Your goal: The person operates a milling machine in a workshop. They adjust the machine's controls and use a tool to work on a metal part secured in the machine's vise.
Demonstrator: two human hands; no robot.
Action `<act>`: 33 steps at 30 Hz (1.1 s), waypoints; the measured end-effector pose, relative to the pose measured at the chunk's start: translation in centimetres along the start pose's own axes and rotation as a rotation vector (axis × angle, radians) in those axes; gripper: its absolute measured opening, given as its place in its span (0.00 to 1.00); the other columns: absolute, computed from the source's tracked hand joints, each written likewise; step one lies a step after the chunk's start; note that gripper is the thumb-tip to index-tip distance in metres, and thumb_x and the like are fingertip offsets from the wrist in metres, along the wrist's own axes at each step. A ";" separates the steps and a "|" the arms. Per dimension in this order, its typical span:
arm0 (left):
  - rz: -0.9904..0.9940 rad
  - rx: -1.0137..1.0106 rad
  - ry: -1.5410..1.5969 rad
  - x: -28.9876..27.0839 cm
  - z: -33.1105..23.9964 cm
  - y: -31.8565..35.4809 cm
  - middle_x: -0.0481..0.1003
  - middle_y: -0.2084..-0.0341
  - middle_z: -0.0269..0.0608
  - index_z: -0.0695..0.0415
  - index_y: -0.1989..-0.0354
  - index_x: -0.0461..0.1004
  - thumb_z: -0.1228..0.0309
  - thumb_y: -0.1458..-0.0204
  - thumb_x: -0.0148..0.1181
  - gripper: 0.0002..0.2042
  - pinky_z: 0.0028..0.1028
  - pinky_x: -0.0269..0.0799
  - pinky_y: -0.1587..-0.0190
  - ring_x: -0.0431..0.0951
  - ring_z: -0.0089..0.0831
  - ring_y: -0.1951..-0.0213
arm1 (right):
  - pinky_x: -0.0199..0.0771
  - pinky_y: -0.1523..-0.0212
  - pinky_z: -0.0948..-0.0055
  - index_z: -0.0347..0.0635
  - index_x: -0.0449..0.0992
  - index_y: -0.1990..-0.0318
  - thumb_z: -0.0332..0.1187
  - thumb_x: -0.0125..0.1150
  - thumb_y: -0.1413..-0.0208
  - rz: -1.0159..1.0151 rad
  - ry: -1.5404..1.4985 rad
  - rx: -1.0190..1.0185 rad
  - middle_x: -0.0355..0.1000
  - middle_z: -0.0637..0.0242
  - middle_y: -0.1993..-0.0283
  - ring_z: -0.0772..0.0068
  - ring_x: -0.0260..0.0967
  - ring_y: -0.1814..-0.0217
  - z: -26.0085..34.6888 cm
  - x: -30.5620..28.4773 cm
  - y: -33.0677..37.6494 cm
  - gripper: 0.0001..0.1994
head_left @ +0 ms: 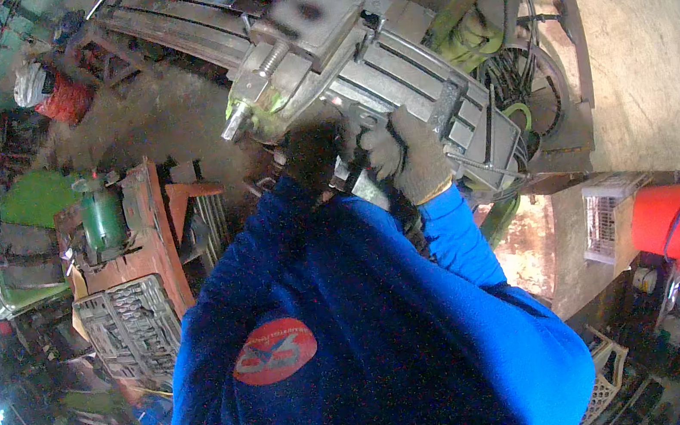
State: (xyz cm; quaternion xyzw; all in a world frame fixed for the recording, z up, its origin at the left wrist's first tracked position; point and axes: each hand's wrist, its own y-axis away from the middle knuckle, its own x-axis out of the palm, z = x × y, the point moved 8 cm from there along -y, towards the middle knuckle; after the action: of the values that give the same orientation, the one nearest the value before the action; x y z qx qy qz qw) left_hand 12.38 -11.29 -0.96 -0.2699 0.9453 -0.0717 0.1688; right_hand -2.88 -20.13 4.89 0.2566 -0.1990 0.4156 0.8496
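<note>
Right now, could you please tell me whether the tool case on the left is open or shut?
Open: the tool case shows its rows of tools uncovered, facing the camera.

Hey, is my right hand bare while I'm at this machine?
No, the right hand wears a greyish knit glove next to the slotted metal table.
</note>
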 end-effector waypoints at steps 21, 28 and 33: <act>-0.152 0.361 -0.488 0.6 0.2 -5.3 0.85 0.57 0.52 0.62 0.47 0.84 0.66 0.34 0.58 0.15 0.42 0.83 0.53 0.86 0.46 0.55 | 0.80 0.37 0.49 0.45 0.88 0.48 0.42 0.77 0.41 -0.511 1.538 -0.914 0.82 0.47 0.38 0.36 0.79 0.37 14.7 -0.5 -11.6 0.17; -0.052 -0.185 0.091 0.1 4.0 -2.6 0.79 0.64 0.36 0.57 0.42 0.82 0.59 0.30 0.59 0.18 0.34 0.80 0.67 0.80 0.27 0.69 | 0.81 0.41 0.48 0.49 0.88 0.47 0.39 0.77 0.42 -0.558 1.750 -0.950 0.82 0.48 0.43 0.38 0.80 0.41 12.9 -1.0 -14.8 0.16; -0.099 -0.133 0.106 0.1 5.9 -1.1 0.78 0.66 0.35 0.55 0.45 0.82 0.55 0.30 0.61 0.18 0.32 0.79 0.72 0.78 0.25 0.73 | 0.81 0.43 0.47 0.52 0.88 0.47 0.38 0.75 0.41 -0.544 1.657 -0.912 0.83 0.47 0.48 0.37 0.81 0.44 11.0 -2.4 -15.6 0.15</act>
State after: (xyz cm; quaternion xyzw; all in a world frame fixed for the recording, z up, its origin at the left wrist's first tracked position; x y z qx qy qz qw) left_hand 14.89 -12.51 -6.21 -0.3229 0.9410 -0.0315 0.0964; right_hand 6.98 -36.38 8.02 -0.4313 0.3844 0.1378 0.8045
